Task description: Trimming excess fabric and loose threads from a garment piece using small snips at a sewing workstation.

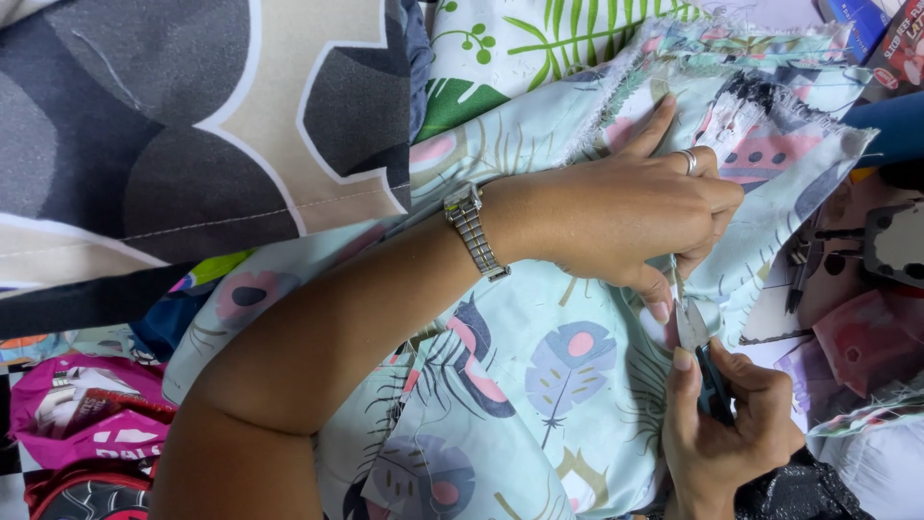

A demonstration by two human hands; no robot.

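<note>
Right hand (724,424) curled tight around snips (695,337), thumb along the blade, tips up against the cloth (539,376). Left hand (626,207), ringed and watch-strapped, bent at the wrist, pinching a cloth fold just above the blades, forefinger stretched flat toward the frayed edge (770,106). Grey-and-beige fabric (192,116) draped upper left.

Open pale feather-print cloth (539,385) lies between the 2 hands; the grey patterned fabric (192,125) crowds above, and a pink bag (87,414) sits low.
</note>
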